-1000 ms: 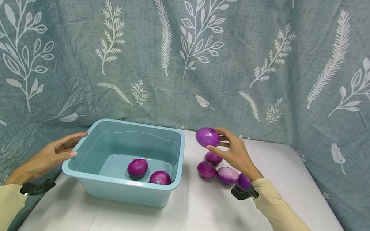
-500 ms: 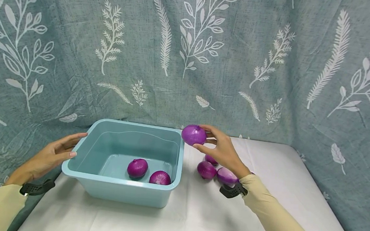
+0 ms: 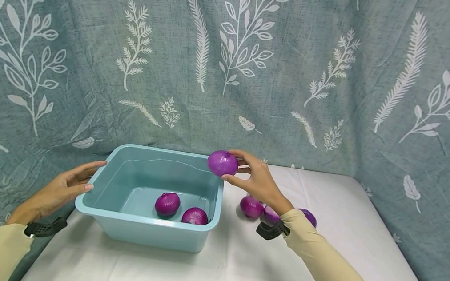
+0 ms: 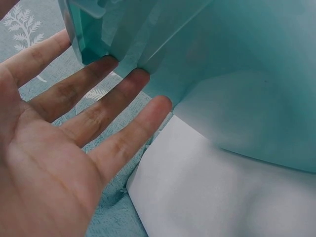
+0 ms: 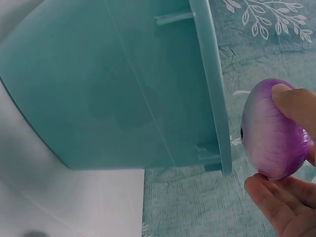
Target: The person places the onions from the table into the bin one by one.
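My right hand (image 3: 255,179) pinches a shiny purple onion (image 3: 223,163) between thumb and fingers, over the right rim of a blue plastic tub (image 3: 146,218). In the right wrist view, this onion (image 5: 274,131) shows a paler side, next to the tub's outer wall (image 5: 123,94). Two darker red onions (image 3: 167,204) lie on the tub's floor towards its right side. My left hand (image 3: 53,192) rests against the tub's left rim with fingers extended. The left wrist view has those fingers (image 4: 113,111) spread and fairly straight, the fingertips touching the tub's side.
Right of the tub, several onions (image 3: 251,206) lie on the white-covered table (image 3: 238,266), partly hidden by my right forearm. A patterned blue-grey curtain (image 3: 227,114) hangs behind and at both sides of the table.
My right hand has carried the purple onion leftward, from above the other onions to over the tub's right rim. The left hand and the tub have stayed in place.
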Available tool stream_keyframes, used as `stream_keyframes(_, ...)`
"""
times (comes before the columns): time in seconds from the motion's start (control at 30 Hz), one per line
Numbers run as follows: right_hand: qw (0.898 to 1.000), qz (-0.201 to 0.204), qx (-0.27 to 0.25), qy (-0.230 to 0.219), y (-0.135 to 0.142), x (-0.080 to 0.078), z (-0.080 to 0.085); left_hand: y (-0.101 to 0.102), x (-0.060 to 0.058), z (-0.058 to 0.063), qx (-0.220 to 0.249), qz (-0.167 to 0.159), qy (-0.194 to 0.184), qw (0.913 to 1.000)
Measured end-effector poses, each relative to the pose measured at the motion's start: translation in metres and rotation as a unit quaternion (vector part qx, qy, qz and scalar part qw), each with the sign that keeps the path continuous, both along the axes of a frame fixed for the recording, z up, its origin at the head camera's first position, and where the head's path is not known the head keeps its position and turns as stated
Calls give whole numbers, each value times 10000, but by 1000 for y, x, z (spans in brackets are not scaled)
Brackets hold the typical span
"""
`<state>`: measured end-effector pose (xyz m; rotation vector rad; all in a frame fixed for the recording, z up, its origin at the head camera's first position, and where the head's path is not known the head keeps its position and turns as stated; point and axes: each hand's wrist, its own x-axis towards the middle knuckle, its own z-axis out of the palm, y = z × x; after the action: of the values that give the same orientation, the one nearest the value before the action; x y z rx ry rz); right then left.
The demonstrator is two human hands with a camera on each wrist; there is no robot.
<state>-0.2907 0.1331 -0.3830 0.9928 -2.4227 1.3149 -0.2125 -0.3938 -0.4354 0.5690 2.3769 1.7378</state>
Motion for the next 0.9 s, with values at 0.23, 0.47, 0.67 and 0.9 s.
stream_keyframes(0.23, 9997, 33, 232, 9, -12, 1, -2, 0, 0, 0, -18, 40, -49, 10000)
stream_keyframes(0.47, 9991, 125, 406, 93, -19, -2, -5, 1, -2, 0, 8, 49, 50, 10000)
stream_keyframes(0.67, 9985, 44, 529, 119, -20, -3, -7, 1, -1, 0, -2, 67, -4, 10000)
stream_keyframes(0.9, 9990, 78, 426, 128, -13, -3, -12, -1, 0, 0, 9, 49, -22, 10000)
